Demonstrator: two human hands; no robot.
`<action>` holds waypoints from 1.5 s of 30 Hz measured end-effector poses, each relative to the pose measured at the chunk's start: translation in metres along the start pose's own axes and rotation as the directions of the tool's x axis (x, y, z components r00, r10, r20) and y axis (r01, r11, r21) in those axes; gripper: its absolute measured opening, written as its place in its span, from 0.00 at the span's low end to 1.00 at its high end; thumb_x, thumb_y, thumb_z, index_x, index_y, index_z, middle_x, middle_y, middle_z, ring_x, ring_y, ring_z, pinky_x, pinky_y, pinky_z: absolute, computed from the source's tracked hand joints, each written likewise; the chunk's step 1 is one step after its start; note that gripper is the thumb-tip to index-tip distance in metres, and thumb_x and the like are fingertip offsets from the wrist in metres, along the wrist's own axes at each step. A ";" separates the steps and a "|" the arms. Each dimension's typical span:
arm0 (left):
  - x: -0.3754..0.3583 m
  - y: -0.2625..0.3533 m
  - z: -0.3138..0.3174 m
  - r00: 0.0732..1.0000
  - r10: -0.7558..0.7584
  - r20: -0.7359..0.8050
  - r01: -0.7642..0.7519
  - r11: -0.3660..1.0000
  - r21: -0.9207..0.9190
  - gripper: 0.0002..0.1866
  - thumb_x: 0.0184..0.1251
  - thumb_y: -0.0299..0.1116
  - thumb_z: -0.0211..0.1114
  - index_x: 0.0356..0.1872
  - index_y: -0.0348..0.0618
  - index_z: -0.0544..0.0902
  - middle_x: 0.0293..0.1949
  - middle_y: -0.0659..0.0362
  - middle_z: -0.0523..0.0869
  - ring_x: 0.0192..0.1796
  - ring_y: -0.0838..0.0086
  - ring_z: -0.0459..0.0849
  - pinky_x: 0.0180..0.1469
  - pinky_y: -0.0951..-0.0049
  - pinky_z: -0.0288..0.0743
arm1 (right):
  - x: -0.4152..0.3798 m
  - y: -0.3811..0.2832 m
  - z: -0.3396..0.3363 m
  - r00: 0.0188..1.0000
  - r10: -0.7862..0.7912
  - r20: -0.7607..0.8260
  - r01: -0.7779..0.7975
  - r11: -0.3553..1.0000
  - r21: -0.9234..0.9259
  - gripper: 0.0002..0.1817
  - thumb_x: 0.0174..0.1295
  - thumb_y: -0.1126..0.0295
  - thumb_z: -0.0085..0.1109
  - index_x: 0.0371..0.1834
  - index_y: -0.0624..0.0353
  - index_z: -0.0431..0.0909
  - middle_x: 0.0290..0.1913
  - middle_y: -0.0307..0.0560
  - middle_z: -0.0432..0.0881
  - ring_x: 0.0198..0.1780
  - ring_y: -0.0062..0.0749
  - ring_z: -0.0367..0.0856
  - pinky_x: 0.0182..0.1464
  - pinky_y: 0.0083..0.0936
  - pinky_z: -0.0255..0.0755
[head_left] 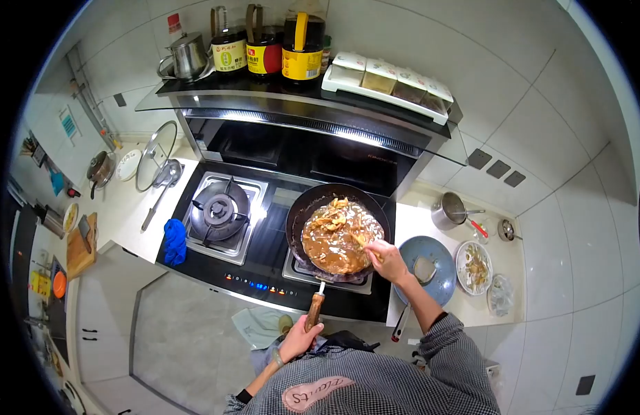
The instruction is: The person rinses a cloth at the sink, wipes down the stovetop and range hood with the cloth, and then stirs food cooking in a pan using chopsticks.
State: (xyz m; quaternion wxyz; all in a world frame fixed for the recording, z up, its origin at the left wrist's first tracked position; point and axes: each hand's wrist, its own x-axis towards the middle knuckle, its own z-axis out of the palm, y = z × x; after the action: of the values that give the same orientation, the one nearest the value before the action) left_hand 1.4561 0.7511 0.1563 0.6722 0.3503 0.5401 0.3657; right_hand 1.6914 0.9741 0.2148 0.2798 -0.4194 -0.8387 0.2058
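A dark wok [294, 228] sits on the right burner, holding brown sauce [327, 247] with yellowish pieces of food [334, 216] in it. My left hand [298, 340] is closed round the wok's wooden handle [314, 311], near the front edge of the stove. Over the wok's right rim, my right hand [387, 261] grips a thin light-brown utensil, perhaps chopsticks [362, 241], whose far end reaches into the sauce.
Right of the stove are a blue-grey pan [441, 259], a white bowl [461, 266], a small pot [446, 211] and a plastic bag [500, 294]. A blue cloth [174, 242] lies beside the left burner [221, 209]. Sauce bottles [303, 48] stand on the shelf above.
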 end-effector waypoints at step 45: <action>-0.002 0.001 0.001 1.000 0.007 -0.022 -0.006 1.000 0.027 0.17 0.68 0.40 0.62 0.44 0.37 0.68 0.21 0.64 0.74 0.19 0.81 0.74 0.21 0.78 0.70 | -0.018 -0.032 0.017 0.988 0.113 -0.103 -0.106 0.992 0.073 0.07 0.61 0.74 0.58 0.40 0.64 0.82 0.35 0.53 0.83 0.36 0.42 0.83 0.40 0.29 0.75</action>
State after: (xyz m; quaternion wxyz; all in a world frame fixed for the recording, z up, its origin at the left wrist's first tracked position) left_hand 1.4564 0.7499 0.1579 0.6601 0.3569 0.5513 0.3646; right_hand 1.6710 0.9394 0.2147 0.3267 -0.4656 -0.7907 0.2263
